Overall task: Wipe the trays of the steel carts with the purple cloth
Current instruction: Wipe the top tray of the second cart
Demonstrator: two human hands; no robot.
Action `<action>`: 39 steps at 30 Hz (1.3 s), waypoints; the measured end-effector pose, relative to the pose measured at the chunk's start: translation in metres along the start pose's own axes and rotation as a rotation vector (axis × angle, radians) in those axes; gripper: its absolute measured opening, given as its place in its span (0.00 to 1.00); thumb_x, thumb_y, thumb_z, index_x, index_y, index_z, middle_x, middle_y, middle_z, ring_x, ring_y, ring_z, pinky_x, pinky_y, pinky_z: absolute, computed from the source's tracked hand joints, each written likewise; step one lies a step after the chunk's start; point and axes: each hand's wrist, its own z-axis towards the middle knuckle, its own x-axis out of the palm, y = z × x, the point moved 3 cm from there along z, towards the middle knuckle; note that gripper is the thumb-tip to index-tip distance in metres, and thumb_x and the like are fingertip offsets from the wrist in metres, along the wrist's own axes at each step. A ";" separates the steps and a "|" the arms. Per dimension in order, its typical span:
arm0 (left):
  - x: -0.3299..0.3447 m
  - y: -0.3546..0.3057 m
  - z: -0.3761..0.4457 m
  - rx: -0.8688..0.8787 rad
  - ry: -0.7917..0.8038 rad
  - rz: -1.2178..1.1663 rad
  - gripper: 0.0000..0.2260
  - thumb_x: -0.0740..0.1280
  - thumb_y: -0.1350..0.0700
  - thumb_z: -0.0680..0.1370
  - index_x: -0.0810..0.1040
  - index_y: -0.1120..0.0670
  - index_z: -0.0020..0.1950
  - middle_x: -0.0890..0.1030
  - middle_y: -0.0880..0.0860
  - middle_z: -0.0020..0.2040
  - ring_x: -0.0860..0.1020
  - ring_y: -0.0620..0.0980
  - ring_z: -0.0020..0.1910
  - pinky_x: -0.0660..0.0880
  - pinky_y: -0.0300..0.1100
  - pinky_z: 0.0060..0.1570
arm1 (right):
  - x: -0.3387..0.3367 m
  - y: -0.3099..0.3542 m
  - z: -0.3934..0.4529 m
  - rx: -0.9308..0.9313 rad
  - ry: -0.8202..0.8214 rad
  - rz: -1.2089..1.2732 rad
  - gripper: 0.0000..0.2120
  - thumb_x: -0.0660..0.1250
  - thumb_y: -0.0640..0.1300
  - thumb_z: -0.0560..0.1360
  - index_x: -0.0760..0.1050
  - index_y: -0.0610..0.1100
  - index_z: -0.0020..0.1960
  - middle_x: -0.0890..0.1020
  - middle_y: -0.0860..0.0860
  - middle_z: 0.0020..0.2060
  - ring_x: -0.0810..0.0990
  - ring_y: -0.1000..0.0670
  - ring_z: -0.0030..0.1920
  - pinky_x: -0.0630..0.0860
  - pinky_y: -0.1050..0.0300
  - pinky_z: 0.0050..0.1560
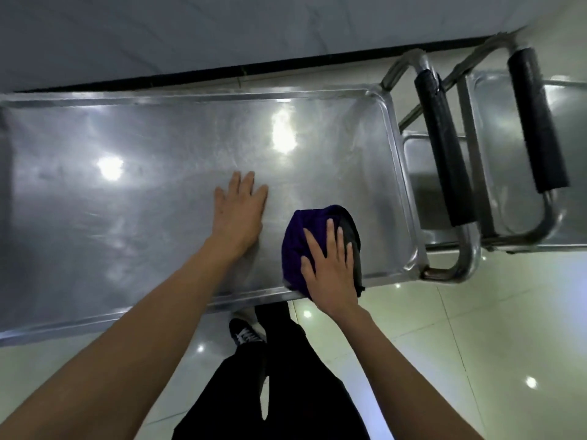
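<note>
Forearms are reaching down from the camera onto the top tray [158, 122] of the nearer steel cart. The right hand [330, 265] is pressing the bunched purple cloth [305, 230] flat under spread, straight fingers, just inside the near rim and close to the tray's right end; cloth is bulging out ahead of the fingertips. The left hand [239, 211] is lying open and flat on bare steel just beside it, holding nothing. The tray's long axis is running leftward from both hands, so most open room is lying that way. Beyond the right rim, the black handles [444, 147] and a second cart's tray [568, 128] are standing close.
</note>
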 end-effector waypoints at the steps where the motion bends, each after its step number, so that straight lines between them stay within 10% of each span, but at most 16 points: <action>1: -0.002 -0.006 0.002 0.022 0.008 0.004 0.30 0.66 0.63 0.76 0.62 0.51 0.76 0.53 0.58 0.81 0.48 0.61 0.80 0.55 0.66 0.73 | 0.002 -0.006 -0.013 0.001 0.006 -0.004 0.27 0.44 0.59 0.83 0.45 0.60 0.81 0.39 0.48 0.81 0.39 0.44 0.81 0.47 0.38 0.79; 12: -0.011 -0.036 0.047 0.037 -0.045 -0.072 0.12 0.61 0.57 0.81 0.78 0.52 0.63 0.68 0.55 0.72 0.58 0.57 0.76 0.60 0.64 0.70 | -0.012 -0.019 0.024 0.011 0.016 -0.026 0.27 0.46 0.58 0.83 0.44 0.61 0.81 0.40 0.49 0.82 0.40 0.42 0.81 0.46 0.37 0.79; 29: -0.005 -0.049 0.051 -0.169 -0.049 -0.147 0.16 0.61 0.53 0.82 0.79 0.53 0.68 0.66 0.56 0.78 0.56 0.56 0.80 0.55 0.64 0.73 | -0.107 -0.004 0.320 -0.113 -0.050 0.053 0.28 0.50 0.58 0.81 0.52 0.60 0.80 0.41 0.48 0.82 0.40 0.41 0.81 0.41 0.36 0.78; 39: 0.002 -0.058 0.037 -0.112 0.037 -0.050 0.24 0.54 0.45 0.84 0.65 0.52 0.78 0.51 0.55 0.83 0.46 0.57 0.81 0.51 0.66 0.75 | -0.090 -0.044 0.223 -0.042 -0.064 0.058 0.27 0.49 0.56 0.82 0.50 0.58 0.81 0.40 0.48 0.82 0.40 0.42 0.81 0.41 0.39 0.79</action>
